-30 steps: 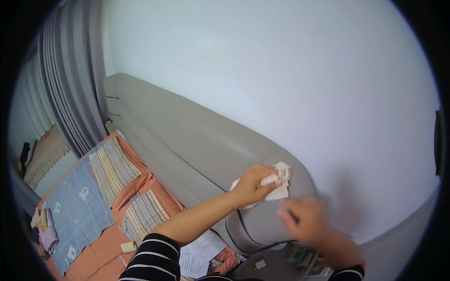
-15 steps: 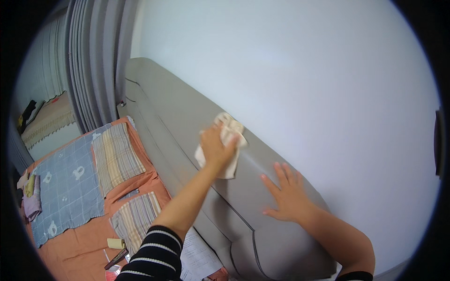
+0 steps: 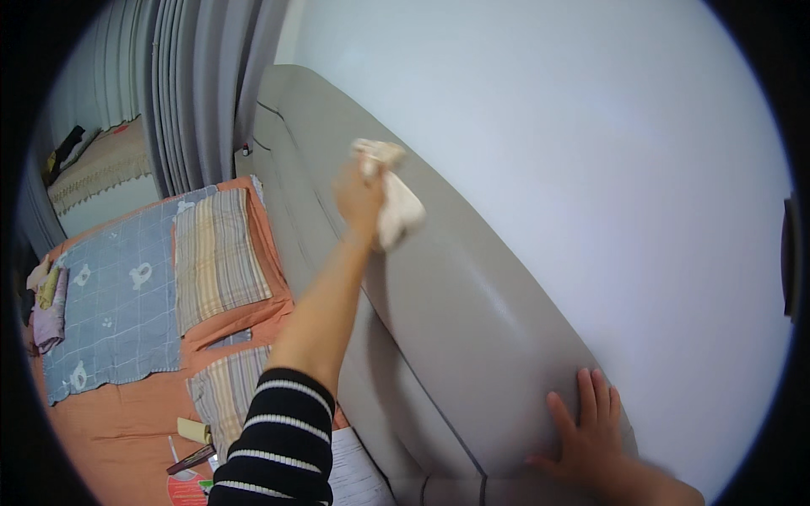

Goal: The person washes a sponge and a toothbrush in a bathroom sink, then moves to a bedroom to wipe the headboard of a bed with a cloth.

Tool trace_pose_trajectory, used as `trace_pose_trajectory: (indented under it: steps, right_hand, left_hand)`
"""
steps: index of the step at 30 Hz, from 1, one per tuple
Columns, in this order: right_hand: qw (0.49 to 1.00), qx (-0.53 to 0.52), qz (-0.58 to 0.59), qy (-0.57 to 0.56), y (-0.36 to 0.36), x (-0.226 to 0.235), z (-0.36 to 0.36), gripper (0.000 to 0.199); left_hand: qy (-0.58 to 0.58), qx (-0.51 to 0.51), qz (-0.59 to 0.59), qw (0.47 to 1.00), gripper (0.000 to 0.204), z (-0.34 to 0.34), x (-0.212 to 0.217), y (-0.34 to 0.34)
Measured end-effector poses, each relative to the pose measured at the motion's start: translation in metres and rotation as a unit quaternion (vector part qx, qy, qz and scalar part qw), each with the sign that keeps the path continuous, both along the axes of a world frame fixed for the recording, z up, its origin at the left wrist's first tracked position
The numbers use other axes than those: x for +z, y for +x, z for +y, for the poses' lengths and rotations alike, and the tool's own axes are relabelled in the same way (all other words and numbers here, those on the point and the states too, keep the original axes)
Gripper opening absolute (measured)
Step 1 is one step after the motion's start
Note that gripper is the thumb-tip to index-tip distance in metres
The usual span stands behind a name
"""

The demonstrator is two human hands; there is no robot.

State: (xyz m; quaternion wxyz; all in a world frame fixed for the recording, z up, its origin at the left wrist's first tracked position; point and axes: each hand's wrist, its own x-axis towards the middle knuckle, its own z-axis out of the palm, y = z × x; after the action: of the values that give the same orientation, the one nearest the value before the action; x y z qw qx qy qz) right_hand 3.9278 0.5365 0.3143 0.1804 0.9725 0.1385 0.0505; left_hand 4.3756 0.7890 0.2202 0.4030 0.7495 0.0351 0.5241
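Note:
A long grey padded headboard (image 3: 472, 312) with dark seams runs along the white wall. My left hand (image 3: 359, 196), slightly blurred, grips a cream cloth (image 3: 400, 209) against the upper part of the headboard, toward its far end. Part of the cloth hangs loose to the right of the hand. Low on the right, my right hand (image 3: 589, 430) lies on the headboard near its rounded near end, fingers spread and nothing in them.
Left of the headboard is a bed with an orange sheet (image 3: 126, 422), a blue blanket (image 3: 118, 295), striped pillows (image 3: 221, 261) and folded clothes (image 3: 51, 312). Papers (image 3: 359, 468) lie beside the headboard's base. Grey curtains (image 3: 198, 93) hang at the far left.
My left hand has moved with the cloth farther along the headboard, away from me. My right hand appears lower and farther right, and the view has shifted.

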Motion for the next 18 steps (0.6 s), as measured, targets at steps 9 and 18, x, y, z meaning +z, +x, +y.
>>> trace_pose_trajectory:
  steps: [9, 18]
  right_hand:
    - [0.999, -0.039, -0.006, 0.025, 0.004, 0.006, 0.016, 0.096]
    - [0.999, 0.006, -0.023, 0.022, 0.017, -0.002, 0.015, 0.096]
  left_hand:
    - [-0.188, -0.257, 0.087, 0.944, 0.055, -0.002, -0.056, -0.020]
    - [0.010, -0.305, -0.156, 0.939, 0.082, -0.061, -0.194, -0.257]
